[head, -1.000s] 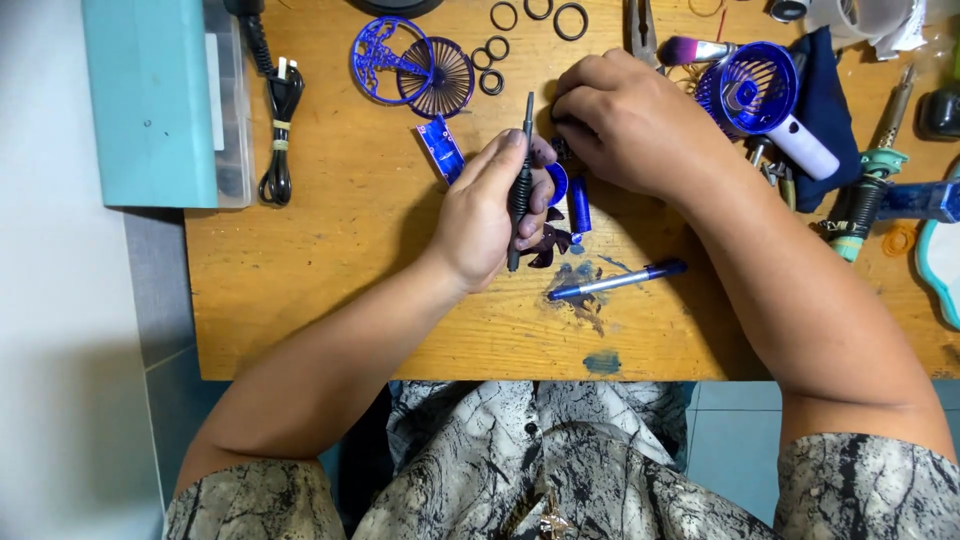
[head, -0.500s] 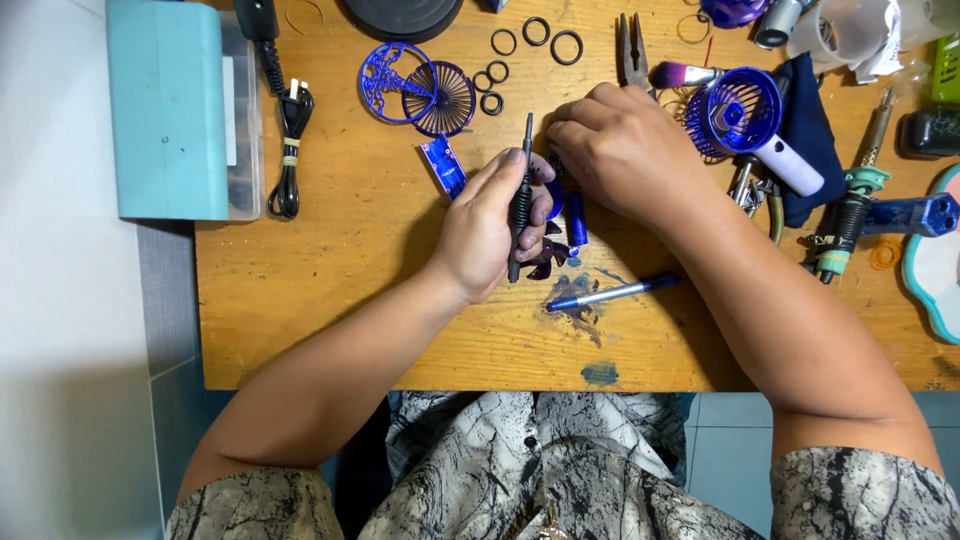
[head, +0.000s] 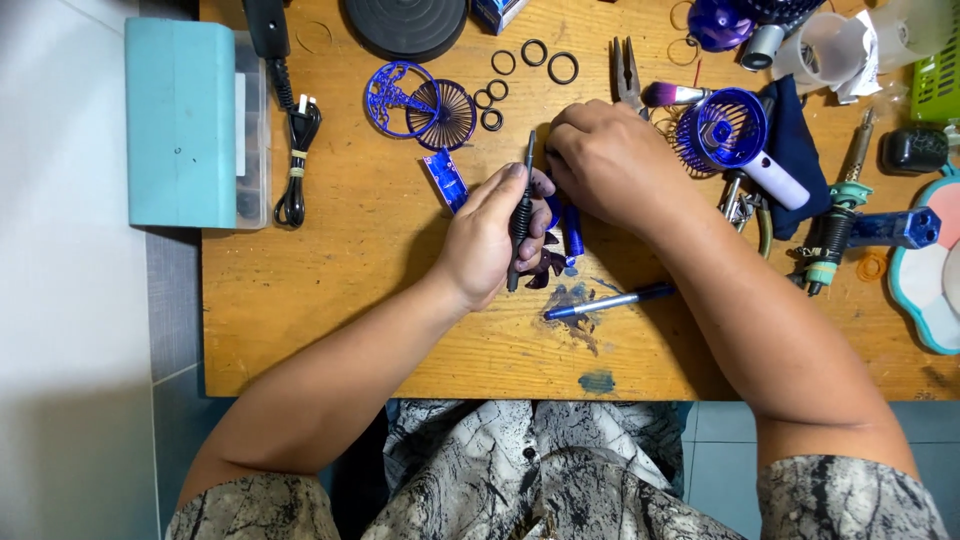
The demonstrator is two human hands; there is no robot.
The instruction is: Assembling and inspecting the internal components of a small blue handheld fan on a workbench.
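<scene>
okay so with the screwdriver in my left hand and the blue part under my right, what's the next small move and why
Probably tip the screwdriver down toward the blue part: the left hand holds it lying flat, tip pointing away, while the right hand already pins the part.

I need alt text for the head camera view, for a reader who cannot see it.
Seen from above, a person's left hand grips a dark screwdriver while the right hand covers a small blue part on a cluttered wooden table. A blue pen, black rings and blue fan grilles lie nearby.
</scene>
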